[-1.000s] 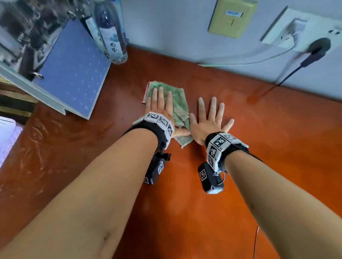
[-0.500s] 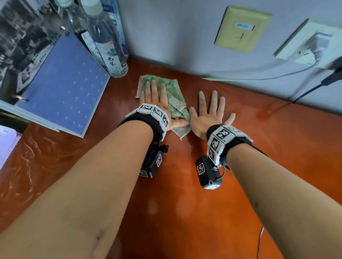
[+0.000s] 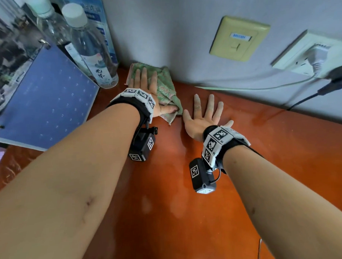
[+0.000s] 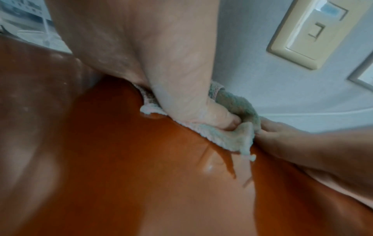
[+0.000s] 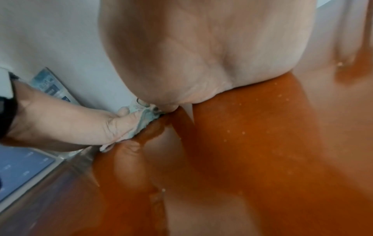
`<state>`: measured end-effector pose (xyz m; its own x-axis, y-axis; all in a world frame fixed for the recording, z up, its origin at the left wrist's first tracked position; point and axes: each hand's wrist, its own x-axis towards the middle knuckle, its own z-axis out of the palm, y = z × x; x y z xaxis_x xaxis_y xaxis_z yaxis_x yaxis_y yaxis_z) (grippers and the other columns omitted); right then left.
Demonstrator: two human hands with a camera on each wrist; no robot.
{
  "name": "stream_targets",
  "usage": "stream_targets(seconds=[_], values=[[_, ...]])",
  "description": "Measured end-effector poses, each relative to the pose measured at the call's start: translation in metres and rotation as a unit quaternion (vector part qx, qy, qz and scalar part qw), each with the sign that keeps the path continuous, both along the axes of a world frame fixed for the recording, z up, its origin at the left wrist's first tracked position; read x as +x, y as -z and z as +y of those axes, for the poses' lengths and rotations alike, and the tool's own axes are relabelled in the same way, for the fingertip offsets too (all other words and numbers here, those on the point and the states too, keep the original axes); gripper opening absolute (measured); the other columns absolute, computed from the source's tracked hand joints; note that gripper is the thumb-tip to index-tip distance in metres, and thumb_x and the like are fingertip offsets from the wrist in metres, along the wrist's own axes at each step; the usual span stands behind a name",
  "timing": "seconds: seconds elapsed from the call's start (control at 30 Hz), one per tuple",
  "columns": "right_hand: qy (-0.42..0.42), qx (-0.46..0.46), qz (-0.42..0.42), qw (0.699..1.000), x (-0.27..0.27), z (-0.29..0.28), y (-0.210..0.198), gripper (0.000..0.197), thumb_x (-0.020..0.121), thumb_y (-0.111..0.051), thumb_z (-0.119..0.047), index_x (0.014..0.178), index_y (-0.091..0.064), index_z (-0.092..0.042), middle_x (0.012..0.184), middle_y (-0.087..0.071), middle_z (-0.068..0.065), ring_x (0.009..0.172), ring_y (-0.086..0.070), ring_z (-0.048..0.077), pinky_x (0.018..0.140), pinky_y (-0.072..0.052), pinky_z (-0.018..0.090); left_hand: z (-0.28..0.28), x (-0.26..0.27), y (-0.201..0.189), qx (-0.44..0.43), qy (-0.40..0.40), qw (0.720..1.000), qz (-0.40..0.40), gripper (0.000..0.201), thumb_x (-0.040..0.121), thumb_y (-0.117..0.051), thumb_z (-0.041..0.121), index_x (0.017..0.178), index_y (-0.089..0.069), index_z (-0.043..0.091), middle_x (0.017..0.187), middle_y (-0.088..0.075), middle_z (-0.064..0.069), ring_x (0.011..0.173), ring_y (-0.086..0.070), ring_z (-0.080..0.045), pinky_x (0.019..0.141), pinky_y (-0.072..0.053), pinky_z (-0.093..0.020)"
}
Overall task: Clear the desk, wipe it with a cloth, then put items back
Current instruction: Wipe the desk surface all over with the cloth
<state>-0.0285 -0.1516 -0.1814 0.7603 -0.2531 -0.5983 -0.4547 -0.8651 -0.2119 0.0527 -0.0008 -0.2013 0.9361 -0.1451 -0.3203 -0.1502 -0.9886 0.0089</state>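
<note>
Green terry, one cloth (image 3: 165, 88), lay under our left hand (image 3: 145, 85) at the back edge of the worktop (image 3: 283, 164), against the wall. That hand pressed it flat, fingers straight, the thumb tucked into a fold. Our right hand (image 3: 202, 116) rested spread and empty on bare wood just beside it. We judged the wiping part-way through (the middle already cleared), with the putting-back not begun. At the back left corner stood two water bottles (image 3: 89, 49) and one blue binder (image 3: 45, 102).
</note>
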Motion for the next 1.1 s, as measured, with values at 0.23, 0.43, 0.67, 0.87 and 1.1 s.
stream_targets(seconds=[0.23,0.43,0.67,0.87,1.1], values=[[0.01,-0.001,-0.022,1.0,0.0,0.001,0.005,0.059,0.097,-0.017,-0.058,0.148,0.012,-0.05,0.155,0.033,-0.012,0.142,0.033,0.02,0.108,0.016,0.066,0.0,0.005,0.003,-0.039,-0.074,0.996,-0.018,0.127,0.064,-0.044,0.088,0.152,0.008,0.014,0.157,0.012,-0.02,0.146,0.013,-0.034,0.116,0.011,-0.045],[0.008,0.005,-0.03,1.0,-0.001,0.0,0.008,0.06,0.096,-0.018,-0.058,0.148,0.012,-0.05,0.155,0.034,-0.011,0.142,0.034,0.02,0.107,0.018,0.066,0.001,-0.005,0.004,-0.068,-0.142,0.987,-0.03,0.129,0.063,-0.046,0.088,0.152,0.006,0.01,0.156,0.013,-0.024,0.145,0.012,-0.037,0.116,0.008,-0.048],[-0.002,-0.002,-0.031,1.0,-0.001,-0.001,0.009,0.061,0.096,-0.017,-0.058,0.149,0.011,-0.049,0.156,0.033,-0.009,0.143,0.033,0.022,0.107,0.017,0.066,0.004,-0.019,0.004,-0.049,-0.131,0.99,-0.024,0.128,0.065,-0.039,0.089,0.151,0.009,0.008,0.156,0.013,-0.025,0.145,0.012,-0.037,0.118,0.007,-0.047],[-0.018,-0.01,-0.038,0.999,-0.003,-0.001,0.008,0.062,0.096,-0.016,-0.059,0.149,0.012,-0.046,0.156,0.033,-0.007,0.143,0.031,0.025,0.108,0.015,0.067,0.013,-0.057,0.0,-0.016,-0.109,0.994,0.018,0.126,0.067,-0.037,0.088,0.15,0.016,0.01,0.155,0.02,-0.023,0.144,0.017,-0.036,0.116,0.01,-0.046],[-0.021,-0.027,-0.06,0.998,-0.01,0.002,0.009,0.061,0.095,-0.016,-0.06,0.15,0.009,-0.047,0.158,0.027,-0.007,0.145,0.027,0.024,0.11,0.012,0.066,0.038,-0.097,0.003,-0.028,-0.125,0.991,0.026,0.129,0.065,-0.039,0.09,0.15,0.018,0.012,0.154,0.022,-0.022,0.144,0.02,-0.035,0.115,0.012,-0.045]])
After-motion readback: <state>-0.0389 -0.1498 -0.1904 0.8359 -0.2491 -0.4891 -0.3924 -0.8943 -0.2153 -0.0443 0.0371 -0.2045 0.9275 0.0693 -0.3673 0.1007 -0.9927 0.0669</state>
